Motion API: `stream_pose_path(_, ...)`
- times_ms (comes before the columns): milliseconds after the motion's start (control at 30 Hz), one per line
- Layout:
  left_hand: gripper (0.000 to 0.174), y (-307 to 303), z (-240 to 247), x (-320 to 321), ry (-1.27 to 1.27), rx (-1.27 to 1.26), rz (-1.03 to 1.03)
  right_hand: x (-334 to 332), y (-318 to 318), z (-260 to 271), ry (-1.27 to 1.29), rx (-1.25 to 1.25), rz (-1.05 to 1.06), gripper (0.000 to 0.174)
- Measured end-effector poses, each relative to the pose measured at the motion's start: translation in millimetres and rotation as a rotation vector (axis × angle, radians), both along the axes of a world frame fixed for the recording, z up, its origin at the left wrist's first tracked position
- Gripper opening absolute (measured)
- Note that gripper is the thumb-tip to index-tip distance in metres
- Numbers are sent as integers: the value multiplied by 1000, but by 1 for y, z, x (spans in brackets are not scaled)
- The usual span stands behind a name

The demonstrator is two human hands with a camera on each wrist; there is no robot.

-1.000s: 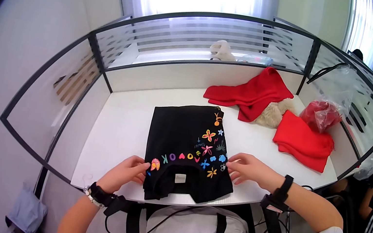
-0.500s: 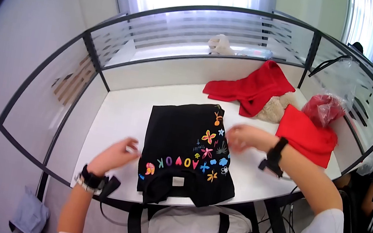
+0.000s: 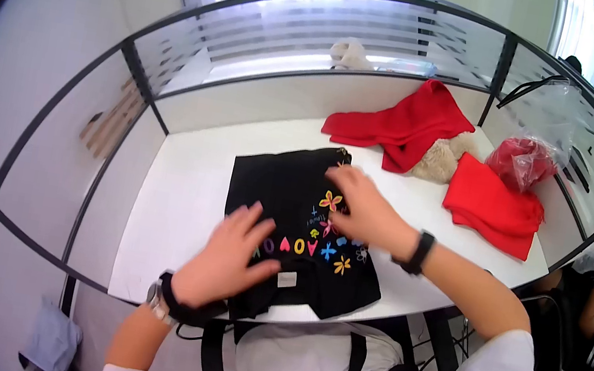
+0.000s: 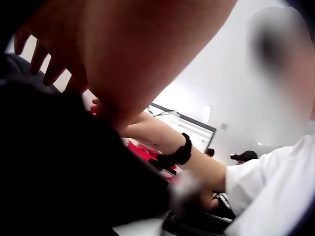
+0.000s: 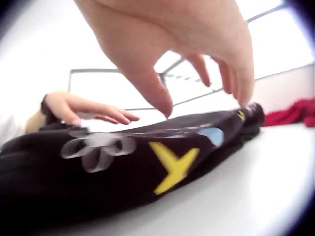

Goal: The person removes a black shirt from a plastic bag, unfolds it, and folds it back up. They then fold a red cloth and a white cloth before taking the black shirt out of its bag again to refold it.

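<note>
A folded black garment (image 3: 273, 189) with colourful flower and letter prints lies on the white table, its collar and label towards the person. Over its left front part is the left hand (image 3: 234, 254), fingers spread; in the right wrist view that hand (image 5: 93, 109) is flat, just above the cloth. The right hand (image 3: 368, 209) is at the garment's right side near the far corner. In the right wrist view the right hand (image 5: 182, 49) has its fingers bent loosely down, with nothing between thumb and fingers; whether the fingertips touch the cloth cannot be told.
At the back right lie a dark red cloth (image 3: 409, 126), a beige furry item (image 3: 443, 156), a bright red folded cloth (image 3: 494, 207) and a plastic bag with red contents (image 3: 525, 162). A framed partition (image 3: 301, 68) surrounds the table (image 3: 190, 168). Other people sit at the far right.
The left hand has moved right from beside the garment to over its front part. The right hand has left the garment's right edge and moved up and left over it. The head view has shifted slightly.
</note>
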State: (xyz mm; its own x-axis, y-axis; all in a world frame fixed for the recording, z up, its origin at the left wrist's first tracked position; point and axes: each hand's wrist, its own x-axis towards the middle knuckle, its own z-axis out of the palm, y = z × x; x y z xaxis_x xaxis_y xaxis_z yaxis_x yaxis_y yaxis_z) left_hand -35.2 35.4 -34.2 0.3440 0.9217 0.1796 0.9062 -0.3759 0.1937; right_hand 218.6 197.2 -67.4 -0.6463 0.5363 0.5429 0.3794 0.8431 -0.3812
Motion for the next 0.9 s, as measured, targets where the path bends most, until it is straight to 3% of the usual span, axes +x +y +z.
stream_pose_path(33, 70, -4, 5, 4, -28, -19, 4, 2, -10, 7, 0, -43, -9, 63)
stream_pose_path(67, 71, -38, 2, 13, -16, -77, -47, 18, -72, 19, -116, -41, 204, 66)
stream_pose_path(133, 72, -80, 2, 27, 14, -117, -93, 29, -104, 23, -247, -172, 217, 68)
stream_pose_path(167, 72, -91, 1, 30, 19, -108, -64, 50, -142, 13, -482, 110, 178, 67)
stream_pose_path(233, 70, -101, -6, 26, -9, -54, -40, 57, -151, 12, -532, 192, 149, 59)
stream_pose_path(267, 68, -102, -11, 21, -93, -18, 31, 60, -147, 8, -522, 212, 146, 59)
stream_pose_path(333, 66, -99, -14, 17, -346, 2, 144, 65, -141, -4, -324, 23, 151, 50)
stream_pose_path(367, 65, -99, -13, 19, -348, 18, 147, 64, -142, -5, -306, 57, 123, 43)
stream_pose_path(433, 59, -92, -6, 22, -422, 66, 160, 63, -137, -1, -239, -101, 168, 47)
stream_pose_path(533, 47, -94, -7, 27, -484, 72, 192, 57, -149, 6, -273, 44, 122, 44)
stream_pose_path(667, 44, -95, -14, 30, -565, 56, 217, 56, -149, -7, -235, 72, 114, 39)
stream_pose_path(800, 35, -99, -32, 46, -361, 210, 197, 56, -148, -7, -110, -14, 131, 30)
stream_pose_path(867, 32, -98, -31, 48, -236, 263, 149, 57, -152, -8, 43, -313, 3, 27)
stream_pose_path(900, 31, -97, -32, 46, -214, 265, 132, 58, -151, -7, 46, -306, 0, 27)
